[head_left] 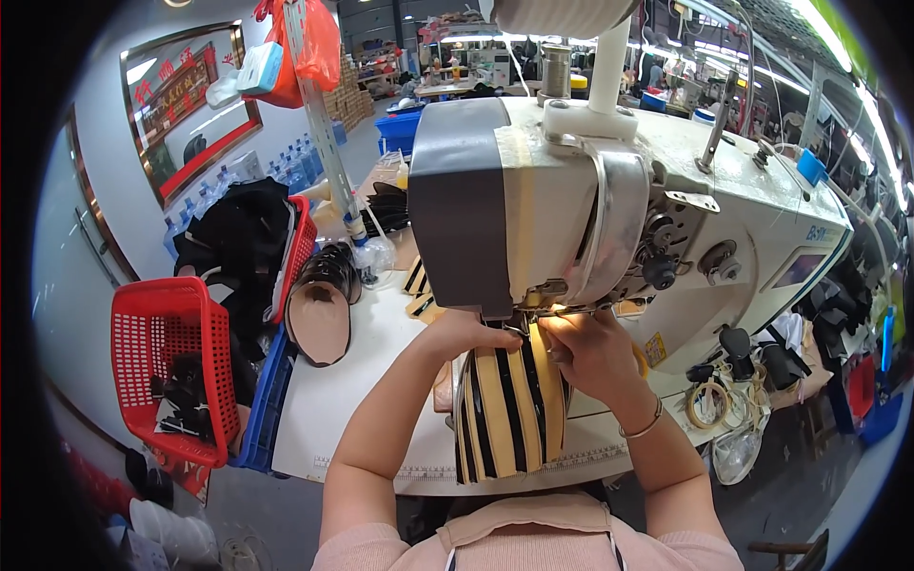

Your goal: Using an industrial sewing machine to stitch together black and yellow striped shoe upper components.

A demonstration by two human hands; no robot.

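A bundle of tan and black striped strips [509, 409] lies under the head of a white sewing machine [562, 209], hanging toward me over the table's front edge. My left hand [465, 335] is at its far left side, thumb stretched across the strips; its other fingers are partly hidden by the machine head. On the other side, my right hand [595, 352] pinches the strips close to the lit needle area, fingers bent together. The needle itself cannot be made out. More striped pieces [419, 295] lie left of the machine head.
Stacked shoe pieces with a pinkish-tan top [320, 319] stand on the white table [381, 366] at left. Beyond the table edge are a red basket [221, 381] and a blue crate [267, 409]. Tape rolls [706, 404] lie at right. A metal post [324, 124] rises behind.
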